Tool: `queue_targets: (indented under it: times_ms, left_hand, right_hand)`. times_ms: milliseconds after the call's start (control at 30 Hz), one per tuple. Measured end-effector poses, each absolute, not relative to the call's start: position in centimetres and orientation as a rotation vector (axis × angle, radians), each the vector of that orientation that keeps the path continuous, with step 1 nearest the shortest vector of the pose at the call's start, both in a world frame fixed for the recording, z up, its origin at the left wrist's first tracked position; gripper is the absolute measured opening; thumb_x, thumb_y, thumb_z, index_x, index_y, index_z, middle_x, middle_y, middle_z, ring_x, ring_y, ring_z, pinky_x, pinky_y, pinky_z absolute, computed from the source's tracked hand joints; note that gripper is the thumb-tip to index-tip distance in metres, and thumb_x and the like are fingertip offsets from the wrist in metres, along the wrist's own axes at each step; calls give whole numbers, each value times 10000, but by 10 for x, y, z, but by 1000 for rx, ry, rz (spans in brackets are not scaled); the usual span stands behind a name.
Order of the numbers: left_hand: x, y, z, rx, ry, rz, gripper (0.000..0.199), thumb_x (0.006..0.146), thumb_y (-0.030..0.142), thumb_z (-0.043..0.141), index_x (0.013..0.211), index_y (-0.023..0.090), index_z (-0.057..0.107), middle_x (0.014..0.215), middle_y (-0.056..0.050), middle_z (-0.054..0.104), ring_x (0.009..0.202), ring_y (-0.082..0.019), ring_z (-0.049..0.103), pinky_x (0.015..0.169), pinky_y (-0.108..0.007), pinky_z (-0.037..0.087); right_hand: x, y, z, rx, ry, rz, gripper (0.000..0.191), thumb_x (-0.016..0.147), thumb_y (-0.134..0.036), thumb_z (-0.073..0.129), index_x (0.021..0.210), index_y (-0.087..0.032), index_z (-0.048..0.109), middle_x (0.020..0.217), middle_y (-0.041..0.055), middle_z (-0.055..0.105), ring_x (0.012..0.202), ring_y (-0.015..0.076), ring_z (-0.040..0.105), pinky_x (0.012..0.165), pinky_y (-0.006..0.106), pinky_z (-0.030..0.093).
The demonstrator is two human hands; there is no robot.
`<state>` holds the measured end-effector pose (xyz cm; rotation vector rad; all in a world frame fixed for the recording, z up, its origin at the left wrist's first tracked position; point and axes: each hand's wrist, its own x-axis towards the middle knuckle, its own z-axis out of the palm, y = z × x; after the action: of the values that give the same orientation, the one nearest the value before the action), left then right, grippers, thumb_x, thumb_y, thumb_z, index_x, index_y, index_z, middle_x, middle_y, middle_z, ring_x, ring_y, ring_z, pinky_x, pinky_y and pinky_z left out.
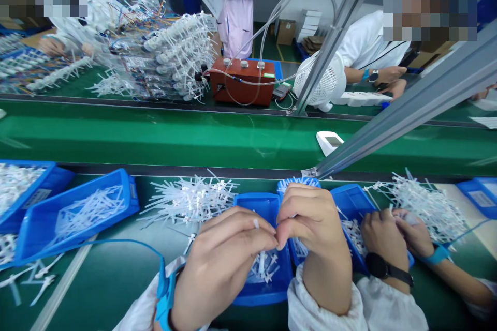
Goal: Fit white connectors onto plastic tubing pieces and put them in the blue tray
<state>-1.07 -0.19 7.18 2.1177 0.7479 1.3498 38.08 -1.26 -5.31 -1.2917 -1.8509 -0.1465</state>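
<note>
My left hand [225, 256] and my right hand [310, 217] meet at their fingertips, both pinched closed. Whatever lies between the fingertips is too small and hidden to make out. Below them is a blue bin [261, 297] holding small white plastic pieces [264, 266]. A second blue bin with thin white tubes [298, 247] is partly covered by my right hand. Behind my left hand lies a heap of clear tubes with white fittings [194, 199]. A blue wrist strap [166, 289] with a cord circles my left wrist.
At right, a co-worker's hands [382, 238] work close beside my right arm, over another blue bin [349, 196]. More tubes [423, 207] lie beyond them. A long blue bin [130, 201] sits at left. A metal post [388, 129] slants over the green belt [194, 134].
</note>
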Motion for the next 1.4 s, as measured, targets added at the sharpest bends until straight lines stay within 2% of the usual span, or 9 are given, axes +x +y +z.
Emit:
queue_targets:
  times_ms: [267, 467, 600, 833, 967, 1033, 1133, 1300, 1400]
  left_hand:
    - [-12, -3, 69, 2151, 797, 1342, 216, 934, -46, 611, 1021, 134, 692, 1008, -49, 727, 953, -130, 685, 841, -246, 583]
    - [-12, -1, 69, 2233, 878, 1319, 223, 959, -24, 595, 1017, 162, 702, 995, -33, 737, 927, -123, 686, 830, -234, 566]
    - [-13, 0, 69, 2288, 919, 1300, 188, 973, 3, 605, 1001, 161, 701, 996, -25, 738, 918, -116, 682, 823, -234, 557]
    - [-14, 0, 67, 2306, 831, 1295, 169, 967, 6, 614, 1013, 147, 695, 1018, -29, 749, 952, -130, 685, 833, -249, 570]
    - [-15, -1, 68, 2267, 769, 1342, 187, 949, -21, 605, 988, 137, 698, 1044, -48, 759, 962, -130, 705, 856, -236, 590]
    - [-16, -2, 69, 2210, 754, 1351, 207, 937, -41, 603, 1001, 131, 699, 1039, -55, 759, 945, -124, 713, 851, -227, 594]
    - [-16, -3, 70, 2154, 760, 1357, 199, 945, -29, 604, 1012, 132, 699, 1022, -53, 758, 923, -117, 721, 829, -220, 594]
    - [-15, -2, 71, 2161, 772, 1369, 176, 965, 1, 611, 1025, 137, 705, 1029, -46, 761, 914, -108, 724, 820, -206, 588]
    - [-15, -2, 72, 2177, 784, 1360, 173, 971, 12, 615, 1036, 141, 708, 1027, -33, 759, 925, -100, 723, 834, -194, 582]
  right_hand:
    - [379, -16, -54, -1340, -1832, -85, 650, 1074, -644, 347, 590, -212, 388, 581, 27, 223, 610, 197, 82, 648, 326, 60]
    - [375, -16, -47, -1354, -1798, -51, 633, 1061, -650, 395, 591, -231, 455, 593, 21, 246, 603, 192, 127, 647, 300, 146]
    - [376, -14, -43, -1352, -1874, 30, 578, 1072, -596, 397, 618, -250, 486, 607, 21, 249, 615, 209, 149, 648, 343, 216]
    - [379, -11, -55, -1307, -2100, -78, 600, 1116, -509, 247, 667, -255, 552, 640, 57, 428, 700, 257, 440, 749, 439, 399]
    - [377, 0, -59, -1121, -2207, -217, 514, 1096, -547, 376, 830, -260, 709, 756, 92, 651, 789, 280, 569, 689, 430, 427]
    - [368, 6, -51, -1021, -2204, -130, 445, 1071, -566, 462, 926, -270, 761, 763, 78, 691, 720, 261, 573, 582, 409, 388]
    - [330, 15, -25, -930, -2073, 205, 333, 1027, -540, 589, 913, -299, 787, 605, 22, 609, 563, 216, 507, 476, 369, 311]
    - [227, 28, 27, -882, -1995, 477, 360, 939, -546, 712, 778, -229, 765, 601, 17, 614, 576, 166, 561, 555, 308, 417]
    - [190, 33, 50, -787, -1924, 602, 413, 932, -504, 736, 668, -188, 704, 581, 2, 618, 563, 122, 553, 573, 272, 400]
